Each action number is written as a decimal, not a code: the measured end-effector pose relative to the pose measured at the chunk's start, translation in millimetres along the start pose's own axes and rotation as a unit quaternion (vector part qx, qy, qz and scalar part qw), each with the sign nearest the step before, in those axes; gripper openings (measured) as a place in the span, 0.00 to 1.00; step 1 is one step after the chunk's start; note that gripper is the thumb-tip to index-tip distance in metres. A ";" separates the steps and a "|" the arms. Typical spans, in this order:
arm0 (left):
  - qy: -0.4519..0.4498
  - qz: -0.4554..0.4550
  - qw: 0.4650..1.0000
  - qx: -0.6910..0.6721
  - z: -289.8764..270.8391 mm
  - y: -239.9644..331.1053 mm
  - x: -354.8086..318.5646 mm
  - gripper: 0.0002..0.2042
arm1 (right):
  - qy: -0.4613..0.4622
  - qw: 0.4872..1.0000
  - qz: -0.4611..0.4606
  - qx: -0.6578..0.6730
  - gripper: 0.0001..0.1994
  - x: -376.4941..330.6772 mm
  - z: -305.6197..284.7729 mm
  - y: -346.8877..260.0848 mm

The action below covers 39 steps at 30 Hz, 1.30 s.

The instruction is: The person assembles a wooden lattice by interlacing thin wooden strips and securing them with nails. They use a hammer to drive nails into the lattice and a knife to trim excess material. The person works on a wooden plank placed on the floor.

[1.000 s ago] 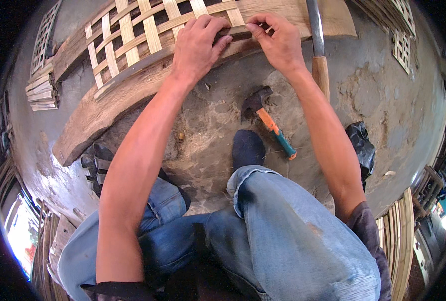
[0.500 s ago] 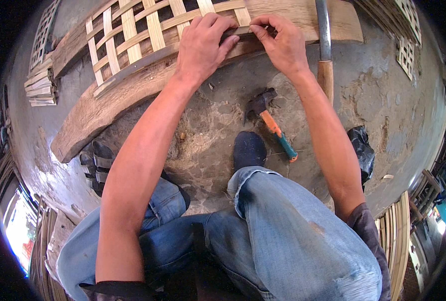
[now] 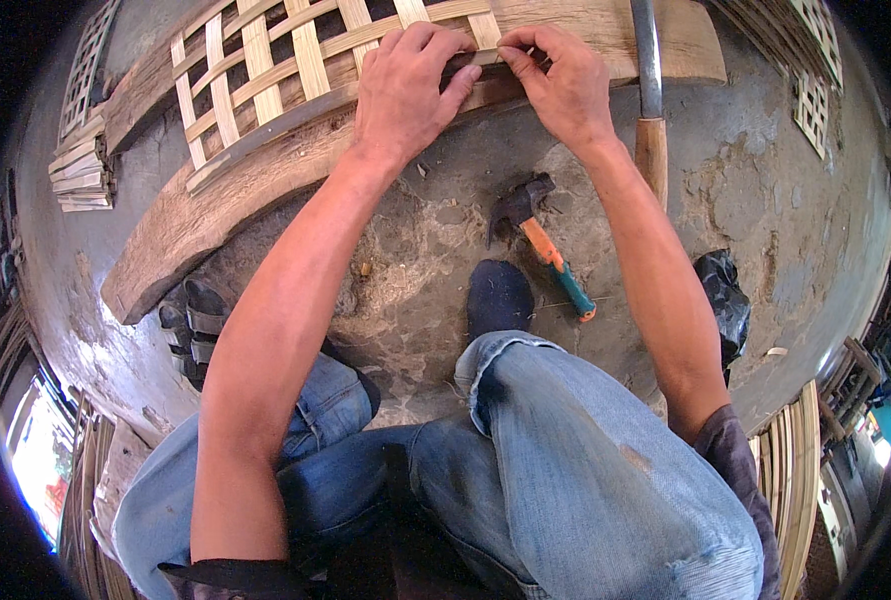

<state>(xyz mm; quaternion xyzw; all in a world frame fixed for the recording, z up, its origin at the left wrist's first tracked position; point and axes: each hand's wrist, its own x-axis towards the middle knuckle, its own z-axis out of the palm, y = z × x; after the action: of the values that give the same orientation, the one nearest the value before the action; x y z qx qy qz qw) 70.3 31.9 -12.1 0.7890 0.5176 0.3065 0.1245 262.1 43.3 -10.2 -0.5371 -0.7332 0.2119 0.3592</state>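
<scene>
The woven bamboo lattice (image 3: 295, 70) lies at twelve o'clock from my knees, spread over a thick, weathered wooden plank (image 3: 215, 205) that curves across the concrete floor (image 3: 765, 220). The plank lifts the work off the ground and gives me something firm to press against. The lattice is an open weave of pale yellow splints crossing at right angles, with square gaps showing the grey-brown wood beneath; its near edge is bound by a darker strip (image 3: 265, 135) running along the plank.

My left hand (image 3: 405, 95) lies flat on that edge, fingers pressed together and curled over the strip to pin it in place. My right hand (image 3: 560, 85), just beside it at one o'clock, pinches the end of the strip between thumb and fingertips, seemingly to keep it lined up with the weave.

A long blade with a wooden handle (image 3: 650, 150) rests across the plank right beside my right wrist. A hammer (image 3: 540, 240) with an orange and teal grip lies on the floor between my arms, near my dark shoe (image 3: 498, 298). A black bag (image 3: 720, 300) sits at three o'clock, sandals (image 3: 193, 330) at nine, and a stack of cut splints (image 3: 80, 175) at ten o'clock.
</scene>
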 end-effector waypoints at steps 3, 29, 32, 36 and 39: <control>0.034 0.004 0.999 -0.020 3.0 5.3 2.4 0.14 | -0.005 1.000 0.010 0.000 0.07 -0.2 1.4 1.3; 0.049 -0.114 0.978 -0.167 11.9 29.7 16.3 0.22 | 0.047 0.990 -0.124 -0.048 0.10 -5.6 -1.3 4.2; 0.054 -0.098 0.980 -0.164 13.8 31.1 17.8 0.21 | 0.043 0.992 -0.115 -0.041 0.10 -7.0 -5.2 4.7; 0.043 -0.116 0.977 -0.174 13.0 25.7 15.2 0.21 | 0.041 0.999 -0.026 -0.003 0.10 -20.1 -12.7 -8.7; 0.046 -0.116 0.976 -0.178 16.4 22.1 14.0 0.20 | 0.044 0.992 0.119 0.002 0.11 -86.5 -32.3 -28.3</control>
<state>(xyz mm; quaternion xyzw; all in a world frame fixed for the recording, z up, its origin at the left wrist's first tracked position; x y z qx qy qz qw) 100.6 36.8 -8.6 0.6739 0.5480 0.4131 0.2735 282.7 -49.9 4.7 -0.6285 -0.6471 0.2306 0.3648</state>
